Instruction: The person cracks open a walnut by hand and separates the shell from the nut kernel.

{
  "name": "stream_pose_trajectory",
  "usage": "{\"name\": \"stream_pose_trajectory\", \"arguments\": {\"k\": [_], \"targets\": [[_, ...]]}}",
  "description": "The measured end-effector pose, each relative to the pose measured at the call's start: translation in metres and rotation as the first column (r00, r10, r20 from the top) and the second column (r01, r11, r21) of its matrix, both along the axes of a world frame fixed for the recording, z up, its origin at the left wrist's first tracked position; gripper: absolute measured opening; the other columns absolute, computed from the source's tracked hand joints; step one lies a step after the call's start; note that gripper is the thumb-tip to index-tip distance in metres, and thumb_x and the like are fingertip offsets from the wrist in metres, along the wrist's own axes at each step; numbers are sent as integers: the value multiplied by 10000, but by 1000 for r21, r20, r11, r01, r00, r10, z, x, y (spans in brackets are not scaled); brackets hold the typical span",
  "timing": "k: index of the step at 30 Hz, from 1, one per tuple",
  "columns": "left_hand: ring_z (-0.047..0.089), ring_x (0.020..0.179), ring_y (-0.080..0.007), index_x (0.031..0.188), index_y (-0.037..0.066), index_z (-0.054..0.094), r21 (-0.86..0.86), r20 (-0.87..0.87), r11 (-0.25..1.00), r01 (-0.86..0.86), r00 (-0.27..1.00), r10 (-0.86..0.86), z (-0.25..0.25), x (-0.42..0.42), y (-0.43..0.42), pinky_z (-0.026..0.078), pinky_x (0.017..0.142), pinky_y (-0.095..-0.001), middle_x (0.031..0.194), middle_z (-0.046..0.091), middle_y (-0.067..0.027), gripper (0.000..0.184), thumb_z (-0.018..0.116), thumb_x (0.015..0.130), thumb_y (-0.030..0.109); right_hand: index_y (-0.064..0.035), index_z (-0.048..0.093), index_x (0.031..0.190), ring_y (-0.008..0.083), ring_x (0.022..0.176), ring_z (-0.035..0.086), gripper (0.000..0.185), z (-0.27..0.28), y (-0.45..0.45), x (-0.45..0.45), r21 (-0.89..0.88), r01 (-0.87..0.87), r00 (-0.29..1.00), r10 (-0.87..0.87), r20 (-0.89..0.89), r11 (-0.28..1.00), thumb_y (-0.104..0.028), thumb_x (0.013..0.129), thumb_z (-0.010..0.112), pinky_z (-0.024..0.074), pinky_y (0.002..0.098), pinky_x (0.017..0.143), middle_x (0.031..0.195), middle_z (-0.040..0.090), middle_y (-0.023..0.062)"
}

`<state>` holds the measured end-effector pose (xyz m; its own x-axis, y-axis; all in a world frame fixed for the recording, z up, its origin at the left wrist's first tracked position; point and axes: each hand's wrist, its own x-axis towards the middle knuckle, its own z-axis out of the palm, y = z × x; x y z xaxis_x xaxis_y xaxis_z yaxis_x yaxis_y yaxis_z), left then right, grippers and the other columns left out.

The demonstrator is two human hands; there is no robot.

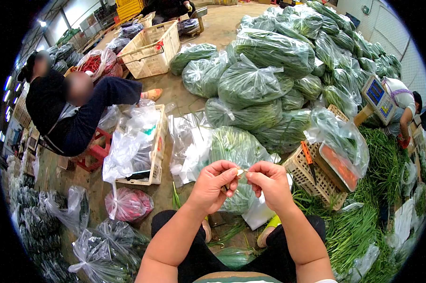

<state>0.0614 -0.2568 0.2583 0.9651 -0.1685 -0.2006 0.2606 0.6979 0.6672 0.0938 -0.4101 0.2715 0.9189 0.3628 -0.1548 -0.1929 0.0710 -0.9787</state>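
Note:
My left hand [213,183] and my right hand [271,183] meet in front of me, thumbs against bent fingers. Between the fingertips is a small whitish piece [241,172], too small to name, which both hands pinch. Directly beneath lies a clear plastic bag of long green leaves [236,146], upright between my feet and partly hidden by my hands. To its left are flattened clear plastic bags [187,141] on the floor. An orange-handled knife [309,158] rests on a beige crate [300,167] beyond my right hand.
Bagged greens [269,52] are heaped ahead. A scale with a display [379,96] stands at right, above loose green stalks [359,236]. One person sits at left by a crate of plastic bags [159,158]; another bends at far right. A red-filled bag [127,203] lies left.

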Motion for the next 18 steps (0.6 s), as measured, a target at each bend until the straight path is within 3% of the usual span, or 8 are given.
{"name": "stream_pose_trajectory", "arguments": {"k": [2, 9, 11, 14, 18], "targets": [[511, 553, -80, 838, 31, 532, -24, -10, 1000, -5, 1000, 5, 0, 1, 0, 411, 428, -185, 720, 561, -37, 76, 552, 804, 96, 3, 575, 752, 49, 451, 460, 74, 7, 3, -2, 110, 24, 994, -13, -107, 994, -59, 756, 535, 343, 174, 357, 598, 537, 16], [513, 550, -84, 846, 37, 522, 41, -11, 997, -65, 998, 65, -2, 1, -3, 411, 424, -185, 725, 563, -36, 86, 565, 796, 94, -11, 531, 706, 60, 441, 461, 98, 4, 2, -2, 187, 45, 985, -12, -173, 981, -78, 777, 522, 340, 185, 343, 598, 527, 29], [514, 548, -85, 846, 37, 522, 51, -14, 995, -80, 997, 81, -2, 1, -4, 411, 423, -186, 722, 562, -35, 90, 569, 793, 92, -17, 510, 696, 60, 407, 438, 92, 2, 0, 0, 254, 60, 954, 20, -300, 965, -66, 767, 542, 313, 184, 315, 589, 514, 29], [514, 543, -86, 846, 34, 520, 99, 26, 989, -109, 994, 107, -4, 1, -5, 409, 423, -187, 713, 556, -32, 104, 578, 787, 96, -14, 512, 708, 50, 381, 415, 71, 6, 6, -4, 248, 57, 968, 7, -252, 967, -40, 747, 565, 286, 173, 297, 583, 509, 22], [507, 542, -80, 844, 23, 525, 318, 123, 924, -212, 976, 182, -1, -2, -9, 413, 431, -189, 711, 550, -35, 100, 577, 785, 84, -6, 523, 732, 41, 385, 417, 68, 2, 8, -6, 241, 22, 976, 31, -216, 970, -30, 732, 586, 278, 161, 298, 587, 517, 24]]}}
